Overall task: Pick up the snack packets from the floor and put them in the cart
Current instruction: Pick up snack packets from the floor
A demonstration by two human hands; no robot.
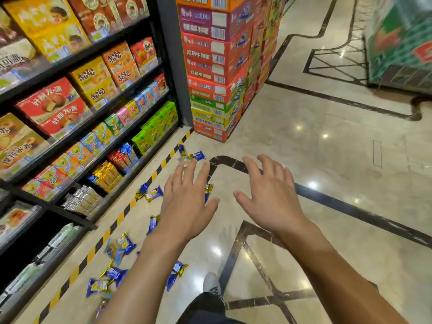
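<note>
While both of my hands hover with fingers spread and nothing in them, my left hand and right hand hang palm-down above the marble floor, and the blue-and-gold snack packets lie scattered beside the yellow-and-black hazard tape that runs along the foot of the snack shelving. From this head view no cart shows anywhere, so I judge I must find it before I carry anything. The step in hand looks like the first pick, and I would do it well by crouching, lowering the left hand onto the nearest packet and pinching it across its narrow middle rather than by a crimped end, which would likely slip. The packet by the tape just left of my left hand lies with its long axis slanting up and to the right. A farther packet beyond my fingertips lies almost level across the view. One near my shoe, the low packet, slants steeply. Another is half hidden under my left hand, so I cannot tell its heading.
</note>
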